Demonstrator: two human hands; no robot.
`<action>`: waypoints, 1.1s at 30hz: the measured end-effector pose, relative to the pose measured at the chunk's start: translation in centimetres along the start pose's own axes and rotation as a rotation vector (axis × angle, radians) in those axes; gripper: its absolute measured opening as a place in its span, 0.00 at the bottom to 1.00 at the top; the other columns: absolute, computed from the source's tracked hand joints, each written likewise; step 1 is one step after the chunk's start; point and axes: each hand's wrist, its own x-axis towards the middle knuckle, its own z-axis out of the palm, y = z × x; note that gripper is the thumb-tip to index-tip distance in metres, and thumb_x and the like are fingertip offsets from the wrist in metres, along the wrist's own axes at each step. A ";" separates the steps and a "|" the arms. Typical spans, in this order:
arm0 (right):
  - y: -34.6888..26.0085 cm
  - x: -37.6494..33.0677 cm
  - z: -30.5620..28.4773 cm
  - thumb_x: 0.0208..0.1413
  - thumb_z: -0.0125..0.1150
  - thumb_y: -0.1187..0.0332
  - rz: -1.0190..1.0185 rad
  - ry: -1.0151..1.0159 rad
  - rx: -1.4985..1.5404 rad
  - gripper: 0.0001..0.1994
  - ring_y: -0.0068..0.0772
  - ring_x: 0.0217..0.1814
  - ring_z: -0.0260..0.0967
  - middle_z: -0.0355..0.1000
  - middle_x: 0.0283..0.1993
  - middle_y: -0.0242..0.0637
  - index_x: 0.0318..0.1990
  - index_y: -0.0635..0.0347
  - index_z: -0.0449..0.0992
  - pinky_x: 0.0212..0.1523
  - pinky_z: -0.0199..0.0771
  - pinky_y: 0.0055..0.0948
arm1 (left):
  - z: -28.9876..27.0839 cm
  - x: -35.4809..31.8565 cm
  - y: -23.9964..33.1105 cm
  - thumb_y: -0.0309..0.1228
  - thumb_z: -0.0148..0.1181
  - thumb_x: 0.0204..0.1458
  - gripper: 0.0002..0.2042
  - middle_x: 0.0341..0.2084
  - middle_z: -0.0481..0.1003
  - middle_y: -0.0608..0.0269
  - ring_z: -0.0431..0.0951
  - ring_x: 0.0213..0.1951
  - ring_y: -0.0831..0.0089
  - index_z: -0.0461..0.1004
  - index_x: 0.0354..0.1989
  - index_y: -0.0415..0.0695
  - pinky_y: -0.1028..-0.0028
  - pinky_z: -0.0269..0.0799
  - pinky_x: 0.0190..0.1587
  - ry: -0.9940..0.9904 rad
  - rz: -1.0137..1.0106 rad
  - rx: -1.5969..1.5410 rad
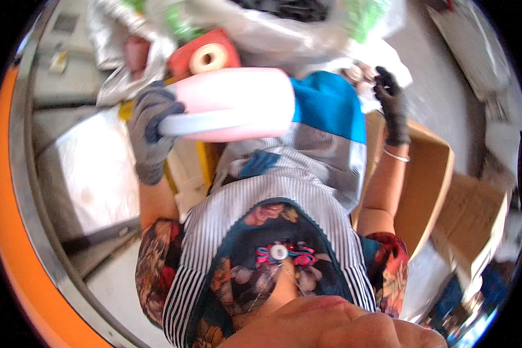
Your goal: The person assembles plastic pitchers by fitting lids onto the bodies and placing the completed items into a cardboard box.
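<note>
My left hand [152, 130], in a grey and dark blue glove, is closed at the left end of a pink jug-like plastic container [238, 95]. Its pale handle [206, 122] runs lengthwise along the side, and the container lies sideways above my lap. Out to the right, my right hand [390, 95] wears a dark glove. Its fingers are loosely bent and apart, with nothing visible held in them. Close to those fingertips are several small brownish-pink pieces [358, 74] on clear plastic; blur hides what they are.
A cardboard box [429, 180] stands beside my right forearm, with another carton [472, 211] farther right. Ahead lie large clear plastic bags [307, 43] and a red block with a cream ring [209, 57]. A metal-edged machine with an orange rim [3, 203] curves along the left.
</note>
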 end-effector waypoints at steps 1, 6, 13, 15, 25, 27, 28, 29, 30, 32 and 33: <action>5.6 0.3 -0.7 0.59 0.58 0.64 0.093 0.020 -0.138 0.16 0.29 0.36 0.78 0.80 0.39 0.44 0.53 0.58 0.76 0.36 0.76 0.32 | 0.5 1.9 1.1 0.27 0.69 0.34 0.12 0.29 0.76 0.61 0.77 0.38 0.57 0.79 0.32 0.46 0.52 0.70 0.53 0.008 0.093 -0.010; 10.8 0.1 2.3 0.56 0.57 0.62 0.247 -0.075 -0.140 0.13 0.42 0.37 0.79 0.78 0.38 0.49 0.43 0.59 0.80 0.40 0.76 0.37 | 3.6 8.3 6.2 0.36 0.70 0.42 0.13 0.47 0.76 0.79 0.71 0.52 0.68 0.78 0.38 0.66 0.59 0.66 0.58 -0.055 0.524 0.355; 15.2 7.9 9.7 0.50 0.61 0.59 0.117 -0.144 -0.719 0.17 0.54 0.57 0.69 0.72 0.53 0.50 0.48 0.50 0.76 0.53 0.71 0.48 | 5.2 5.3 6.0 0.37 0.69 0.47 0.17 0.52 0.69 0.59 0.70 0.51 0.58 0.79 0.47 0.58 0.58 0.66 0.56 -0.173 0.048 0.194; 17.2 8.8 10.5 0.52 0.59 0.58 0.331 -0.308 -0.830 0.16 0.51 0.58 0.70 0.73 0.54 0.50 0.49 0.48 0.77 0.55 0.71 0.48 | 4.8 3.1 5.6 0.30 0.70 0.45 0.20 0.58 0.66 0.49 0.70 0.54 0.55 0.79 0.50 0.51 0.60 0.68 0.54 -0.275 -0.421 -0.084; 11.3 8.4 10.1 0.54 0.54 0.53 0.353 -0.562 -0.966 0.20 0.52 0.56 0.72 0.71 0.58 0.51 0.50 0.52 0.78 0.54 0.72 0.44 | 3.3 5.3 6.4 0.45 0.56 0.55 0.29 0.68 0.54 0.44 0.54 0.68 0.48 0.65 0.62 0.41 0.57 0.51 0.68 -0.271 -0.458 -0.484; 8.6 6.1 8.5 0.55 0.55 0.53 0.281 -0.553 -0.951 0.20 0.54 0.55 0.73 0.67 0.62 0.50 0.47 0.55 0.79 0.53 0.73 0.44 | 4.0 5.4 7.2 0.42 0.63 0.50 0.33 0.67 0.56 0.43 0.53 0.69 0.48 0.63 0.64 0.41 0.56 0.49 0.69 -0.218 -0.410 -0.292; 8.7 4.2 6.7 0.55 0.57 0.54 0.137 -0.370 -0.751 0.20 0.53 0.56 0.71 0.66 0.63 0.50 0.48 0.56 0.79 0.56 0.72 0.42 | 4.5 5.6 7.2 0.41 0.66 0.47 0.36 0.67 0.56 0.43 0.53 0.70 0.48 0.62 0.64 0.41 0.55 0.48 0.69 -0.211 -0.388 -0.210; 8.9 2.5 4.8 0.56 0.58 0.55 0.000 -0.184 -0.539 0.20 0.52 0.58 0.70 0.66 0.63 0.50 0.50 0.58 0.78 0.58 0.70 0.40 | 5.2 5.7 6.7 0.36 0.69 0.44 0.38 0.66 0.57 0.42 0.53 0.69 0.47 0.61 0.64 0.40 0.55 0.48 0.69 -0.258 -0.364 -0.048; 7.5 1.0 2.4 0.56 0.60 0.57 0.019 -0.185 -0.343 0.22 0.48 0.60 0.68 0.66 0.63 0.47 0.54 0.58 0.75 0.60 0.68 0.39 | 5.6 5.9 7.0 0.28 0.66 0.44 0.36 0.66 0.57 0.43 0.54 0.69 0.47 0.60 0.64 0.39 0.55 0.48 0.69 -0.206 -0.372 -0.164; 1.7 -1.3 -2.2 0.56 0.63 0.62 -0.025 -0.217 0.141 0.27 0.41 0.65 0.64 0.66 0.64 0.43 0.62 0.59 0.68 0.63 0.64 0.37 | 6.2 4.9 6.6 0.23 0.61 0.49 0.31 0.58 0.68 0.46 0.67 0.62 0.56 0.61 0.64 0.38 0.61 0.60 0.64 -0.152 -0.371 -0.298; -1.6 -2.4 -4.1 0.56 0.63 0.65 -0.074 -0.247 0.435 0.30 0.37 0.66 0.61 0.66 0.64 0.42 0.66 0.59 0.64 0.65 0.61 0.37 | 6.6 5.1 6.6 0.19 0.59 0.50 0.30 0.54 0.72 0.48 0.72 0.58 0.59 0.60 0.64 0.38 0.64 0.62 0.63 -0.125 -0.408 -0.461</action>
